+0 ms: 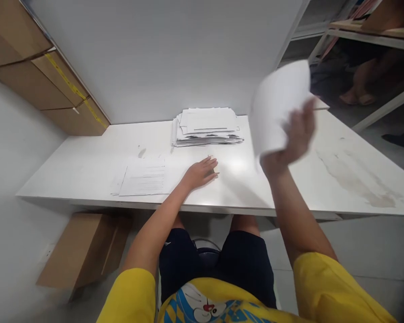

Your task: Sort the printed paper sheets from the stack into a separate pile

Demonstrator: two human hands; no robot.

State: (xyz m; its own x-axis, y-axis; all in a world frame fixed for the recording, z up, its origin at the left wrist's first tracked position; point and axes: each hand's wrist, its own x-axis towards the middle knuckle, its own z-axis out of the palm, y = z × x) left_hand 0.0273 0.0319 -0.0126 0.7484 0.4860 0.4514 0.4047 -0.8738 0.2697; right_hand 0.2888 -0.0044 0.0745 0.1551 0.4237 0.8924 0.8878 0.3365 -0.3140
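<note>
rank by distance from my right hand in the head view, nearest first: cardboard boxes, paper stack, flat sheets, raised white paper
1. Raised white paper: held in the right hand
2. Paper stack: back of desk, left
3. Flat sheets: farther left, near front edge
4. Cardboard boxes: far left, at back

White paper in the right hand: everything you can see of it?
The white paper is plain-looking and motion-blurred, with no readable print on the visible face. It is bowed into a curve and held up over the right part of the white table. The right hand holds it at its lower right side, overlapping it in view; no other contact is evident. One sheet or several: can't tell.
</note>
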